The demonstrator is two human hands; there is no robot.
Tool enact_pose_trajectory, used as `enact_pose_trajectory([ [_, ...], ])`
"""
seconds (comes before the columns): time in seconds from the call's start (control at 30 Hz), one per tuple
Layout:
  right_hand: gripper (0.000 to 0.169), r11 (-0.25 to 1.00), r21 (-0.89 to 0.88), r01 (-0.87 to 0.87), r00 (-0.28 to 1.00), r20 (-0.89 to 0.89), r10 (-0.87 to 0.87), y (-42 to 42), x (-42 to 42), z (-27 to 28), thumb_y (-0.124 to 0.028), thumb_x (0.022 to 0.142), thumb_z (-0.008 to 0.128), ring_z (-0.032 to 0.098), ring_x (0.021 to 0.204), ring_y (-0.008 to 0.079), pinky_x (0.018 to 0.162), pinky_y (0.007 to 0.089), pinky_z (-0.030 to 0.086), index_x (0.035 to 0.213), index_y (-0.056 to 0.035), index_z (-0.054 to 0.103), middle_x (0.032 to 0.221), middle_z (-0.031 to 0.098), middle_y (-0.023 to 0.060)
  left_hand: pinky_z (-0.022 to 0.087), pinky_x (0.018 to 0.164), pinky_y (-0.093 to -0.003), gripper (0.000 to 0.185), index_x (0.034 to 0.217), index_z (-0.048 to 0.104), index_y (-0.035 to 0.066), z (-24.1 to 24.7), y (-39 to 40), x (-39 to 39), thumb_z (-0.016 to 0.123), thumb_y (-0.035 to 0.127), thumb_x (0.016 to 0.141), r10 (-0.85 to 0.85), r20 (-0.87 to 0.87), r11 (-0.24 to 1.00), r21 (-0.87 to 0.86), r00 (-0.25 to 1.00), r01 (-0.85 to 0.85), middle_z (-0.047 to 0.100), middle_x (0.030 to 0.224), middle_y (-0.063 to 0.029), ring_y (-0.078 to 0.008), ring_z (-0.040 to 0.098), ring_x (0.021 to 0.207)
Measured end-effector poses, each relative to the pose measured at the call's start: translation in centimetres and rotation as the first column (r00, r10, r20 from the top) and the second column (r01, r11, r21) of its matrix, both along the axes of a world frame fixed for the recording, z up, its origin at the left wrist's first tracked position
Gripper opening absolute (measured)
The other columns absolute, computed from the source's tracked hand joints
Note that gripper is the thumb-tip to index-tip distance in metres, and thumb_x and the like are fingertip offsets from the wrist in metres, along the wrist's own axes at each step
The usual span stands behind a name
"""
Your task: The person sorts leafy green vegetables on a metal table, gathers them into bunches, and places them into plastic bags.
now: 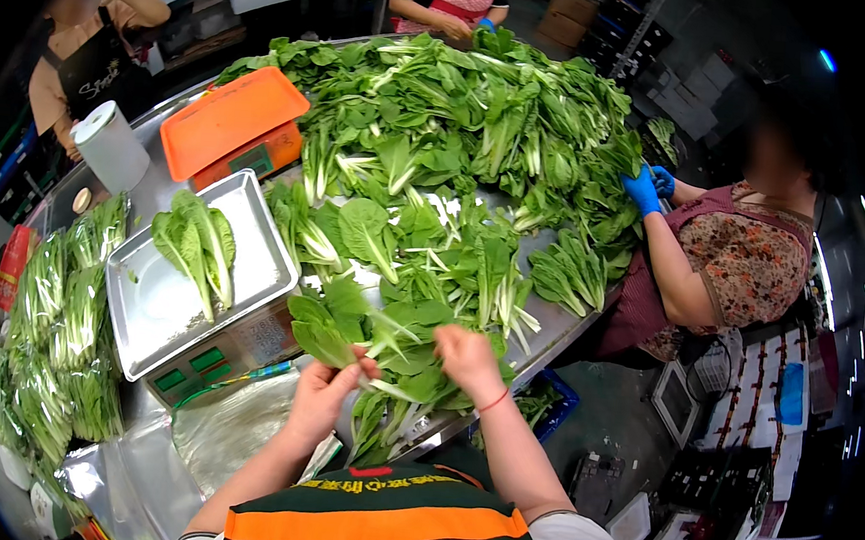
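Note:
Between the thumb and fingers of my left hand (328,392) are the stems of a few leafy greens (315,329), their leaves pointing away to the left. My right hand (469,359) is curled over the near heap of loose greens (429,315); whether anything is in its fingers cannot be seen. A blurred leaf lies between the two hands. To the left, a metal tray (124,324) sits on a scale (192,370) with a small bunch of romaine-like leaves (197,242) on it.
Bagged greens (59,334) stack at the left, near clear plastic bags (140,468). Behind the tray are an orange scale (236,124) and a white canister (112,148). A large pile of greens (473,115) covers the far table. A gloved co-worker (704,251) stands right; two people stand beyond.

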State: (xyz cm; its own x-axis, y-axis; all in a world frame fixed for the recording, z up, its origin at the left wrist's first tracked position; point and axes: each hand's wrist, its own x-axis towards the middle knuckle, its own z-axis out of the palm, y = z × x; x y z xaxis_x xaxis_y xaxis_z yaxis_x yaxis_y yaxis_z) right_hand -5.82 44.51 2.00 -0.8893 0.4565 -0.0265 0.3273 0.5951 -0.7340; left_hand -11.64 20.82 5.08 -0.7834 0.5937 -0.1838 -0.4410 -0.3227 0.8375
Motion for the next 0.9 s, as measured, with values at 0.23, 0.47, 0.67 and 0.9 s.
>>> enact_pose_trajectory([
  [0.23, 0.022, 0.868, 0.320, 0.379, 0.925, -0.098, -0.368, 7.8, -0.3, -3.7, -0.025, 0.082, 0.066, 0.062, 0.061, 0.0286, 0.057, 0.0390, 0.049, 0.080, -0.0038, 0.063, 0.070, 0.065, 0.0128, 0.039, 0.063, -0.0273, 0.014, 0.098, 0.055, 0.005, -0.2, 0.5, 0.2, 0.060, 0.011, 0.087, 0.008, 0.160, 1.000, 0.002, 0.987, -0.009, 0.046, 0.073, 0.0017, -0.0110, 0.045, 0.065],
  [0.47, 0.017, 0.501, -0.864, 0.055, 0.887, -0.188, -0.422, 2.3, 0.4, 0.8, -0.018, 0.090, 0.058, 0.054, 0.055, 0.0101, 0.049, 0.0225, 0.043, 0.090, -0.0013, 0.058, 0.068, 0.060, 0.0040, 0.043, 0.068, -0.0303, 0.020, 0.105, 0.054, 0.000, -0.2, 0.4, 0.4, 0.054, 0.016, 0.093, -0.070, 0.228, 0.993, 0.105, 0.971, 0.047, 0.050, 0.075, -0.0003, -0.0130, 0.050, 0.072],
  [0.67, 0.014, 0.808, -0.550, -0.209, 0.961, -0.269, 0.065, -4.8, 1.1, 2.1, -0.014, 0.086, 0.063, 0.058, 0.061, 0.0136, 0.055, 0.0255, 0.044, 0.085, -0.0012, 0.058, 0.073, 0.061, 0.0047, 0.045, 0.082, -0.0274, 0.031, 0.116, 0.054, -0.002, 0.3, 1.7, 0.8, 0.060, 0.015, 0.090, 0.065, -0.078, 0.989, -0.126, 0.995, -0.074, 0.059, 0.103, -0.0056, -0.0124, 0.054, 0.087],
  [0.9, 0.016, 0.970, -0.145, -0.197, 0.955, -0.251, 0.156, -8.3, -0.3, 4.7, -0.008, 0.077, 0.071, 0.059, 0.066, 0.0116, 0.057, 0.0244, 0.047, 0.086, -0.0001, 0.060, 0.075, 0.060, 0.0057, 0.045, 0.076, -0.0253, 0.033, 0.115, 0.055, -0.001, -0.7, 0.2, 0.5, 0.064, 0.012, 0.086, 0.115, 0.080, 0.993, -0.025, 0.990, -0.113, 0.061, 0.100, -0.0036, -0.0111, 0.055, 0.088],
])
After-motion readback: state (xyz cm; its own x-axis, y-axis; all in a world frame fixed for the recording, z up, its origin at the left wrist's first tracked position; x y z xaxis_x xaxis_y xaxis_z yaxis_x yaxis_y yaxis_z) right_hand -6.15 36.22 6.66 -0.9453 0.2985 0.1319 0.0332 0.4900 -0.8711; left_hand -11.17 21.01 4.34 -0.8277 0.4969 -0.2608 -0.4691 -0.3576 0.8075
